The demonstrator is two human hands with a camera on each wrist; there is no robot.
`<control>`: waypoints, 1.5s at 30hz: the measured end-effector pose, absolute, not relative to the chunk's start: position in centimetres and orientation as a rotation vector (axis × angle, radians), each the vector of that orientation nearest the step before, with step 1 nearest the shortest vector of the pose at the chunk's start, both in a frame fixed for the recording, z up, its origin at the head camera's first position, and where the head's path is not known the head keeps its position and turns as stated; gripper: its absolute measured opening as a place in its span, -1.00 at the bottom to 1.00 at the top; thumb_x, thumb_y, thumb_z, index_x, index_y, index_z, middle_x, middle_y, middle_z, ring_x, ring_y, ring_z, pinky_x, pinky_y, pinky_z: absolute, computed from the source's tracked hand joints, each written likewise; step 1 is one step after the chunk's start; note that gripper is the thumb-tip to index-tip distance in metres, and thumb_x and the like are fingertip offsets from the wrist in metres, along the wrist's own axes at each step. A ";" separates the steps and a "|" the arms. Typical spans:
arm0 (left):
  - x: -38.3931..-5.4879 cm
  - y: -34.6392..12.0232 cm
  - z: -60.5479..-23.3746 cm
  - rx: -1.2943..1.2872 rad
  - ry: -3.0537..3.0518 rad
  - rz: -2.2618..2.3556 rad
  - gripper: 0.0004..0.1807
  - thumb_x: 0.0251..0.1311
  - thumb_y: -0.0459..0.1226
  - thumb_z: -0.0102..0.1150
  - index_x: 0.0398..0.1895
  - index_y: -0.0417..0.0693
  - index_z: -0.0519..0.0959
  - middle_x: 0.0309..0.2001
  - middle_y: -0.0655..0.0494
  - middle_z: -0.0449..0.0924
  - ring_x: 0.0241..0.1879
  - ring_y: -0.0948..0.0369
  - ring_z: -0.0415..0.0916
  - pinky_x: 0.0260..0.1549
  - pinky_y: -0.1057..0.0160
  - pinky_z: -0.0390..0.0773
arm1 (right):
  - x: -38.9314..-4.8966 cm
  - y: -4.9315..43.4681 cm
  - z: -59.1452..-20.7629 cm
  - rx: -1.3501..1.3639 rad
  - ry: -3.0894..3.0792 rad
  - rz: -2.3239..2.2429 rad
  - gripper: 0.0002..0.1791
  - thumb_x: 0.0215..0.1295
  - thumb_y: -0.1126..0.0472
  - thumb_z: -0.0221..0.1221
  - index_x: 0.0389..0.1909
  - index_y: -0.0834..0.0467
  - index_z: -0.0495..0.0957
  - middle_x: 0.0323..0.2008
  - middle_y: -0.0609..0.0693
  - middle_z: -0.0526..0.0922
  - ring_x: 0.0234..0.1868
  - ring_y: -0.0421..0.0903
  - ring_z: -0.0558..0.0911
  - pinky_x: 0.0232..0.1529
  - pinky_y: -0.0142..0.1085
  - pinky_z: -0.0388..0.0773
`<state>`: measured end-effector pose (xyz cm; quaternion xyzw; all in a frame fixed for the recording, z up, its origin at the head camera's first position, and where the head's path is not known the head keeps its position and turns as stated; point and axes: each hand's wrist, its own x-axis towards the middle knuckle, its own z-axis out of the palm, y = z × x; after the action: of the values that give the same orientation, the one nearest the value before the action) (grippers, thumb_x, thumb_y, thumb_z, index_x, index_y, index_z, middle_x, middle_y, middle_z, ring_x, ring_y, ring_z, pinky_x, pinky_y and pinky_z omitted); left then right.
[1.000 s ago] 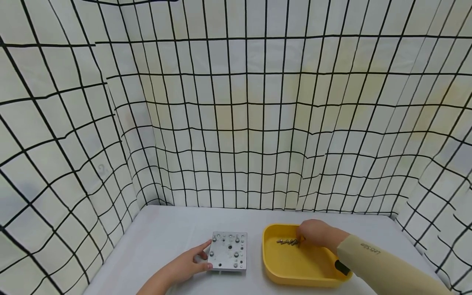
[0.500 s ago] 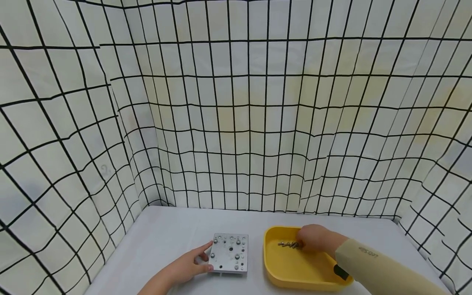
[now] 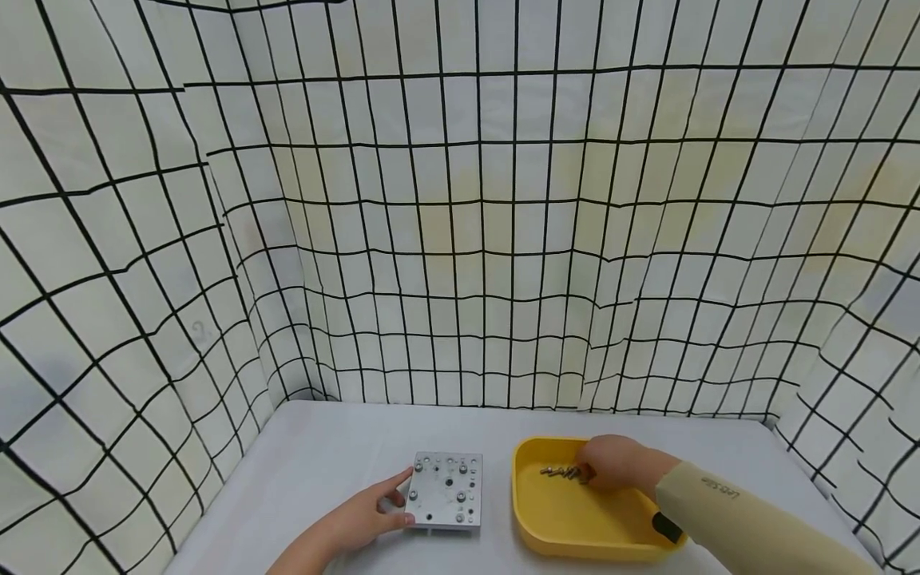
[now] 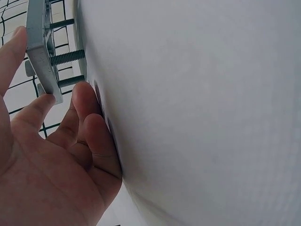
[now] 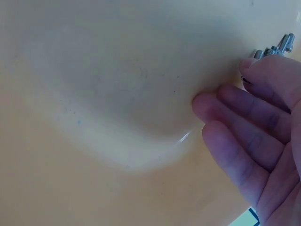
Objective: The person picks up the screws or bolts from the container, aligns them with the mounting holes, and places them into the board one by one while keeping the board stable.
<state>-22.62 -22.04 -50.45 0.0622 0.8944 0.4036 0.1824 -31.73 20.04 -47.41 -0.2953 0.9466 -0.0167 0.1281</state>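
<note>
A square silver metal plate (image 3: 447, 489) with holes and several bolt heads stands on the white table. Threaded bolt ends (image 4: 68, 57) stick out of its underside in the left wrist view. Thumb and index fingertips of my left hand (image 3: 362, 517) touch the plate's left side, while the other fingers bend low beside the table. My right hand (image 3: 611, 463) reaches into a yellow tray (image 3: 528, 527), its fingers at a small cluster of metal bolts (image 3: 557, 472). In the right wrist view the thumb (image 5: 265, 66) overlaps the bolts; I cannot tell whether one is pinched.
White cloth walls (image 3: 460, 239) with a black grid enclose the table (image 3: 338, 439) at the back and sides. The tray's raised rim surrounds the right hand. A beige sleeve (image 3: 747, 511) crosses over the tray's right side, above a small dark object (image 3: 667, 527).
The right hand's fingers shift only slightly at the bolts, and the bolts lie a little differently. The left hand and the plate stay as they were. The head view itself moves a little.
</note>
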 end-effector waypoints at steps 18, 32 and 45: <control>-22.8 -22.1 -50.6 0.158 2.523 1.134 -0.05 0.10 0.05 0.40 0.51 -0.04 0.21 -0.03 0.06 0.52 -0.24 0.16 0.46 -0.31 0.14 0.52 | -32.2 21.5 -46.4 -0.990 2.726 -0.363 -0.87 0.21 0.25 0.35 -0.44 -0.02 0.60 -0.48 -0.35 0.50 -0.43 -0.28 0.44 -0.32 -0.32 0.46; -22.9 -22.0 -50.6 0.134 2.539 1.112 -0.05 0.10 0.05 0.41 0.51 -0.03 0.22 -0.04 0.09 0.54 -0.25 0.17 0.47 -0.30 0.13 0.52 | -31.8 22.1 -45.6 -0.942 2.771 -0.484 -0.95 0.28 0.17 0.33 -0.38 0.00 0.70 -0.43 -0.38 0.58 -0.41 -0.30 0.50 -0.27 -0.32 0.54; -22.9 -22.1 -51.0 0.170 2.549 1.126 -0.02 0.07 0.09 0.41 0.51 -0.04 0.22 -0.06 0.11 0.53 -0.28 0.18 0.45 -0.34 0.16 0.51 | -31.5 21.3 -44.0 -0.900 2.785 -0.597 -0.93 0.30 0.12 0.31 -0.27 -0.01 0.73 -0.37 -0.38 0.63 -0.36 -0.31 0.55 -0.23 -0.37 0.57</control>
<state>-22.90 -22.12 -51.01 0.0599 0.8991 0.3971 0.1740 -31.48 21.32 -44.04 -0.3003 0.9296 -0.1993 0.0774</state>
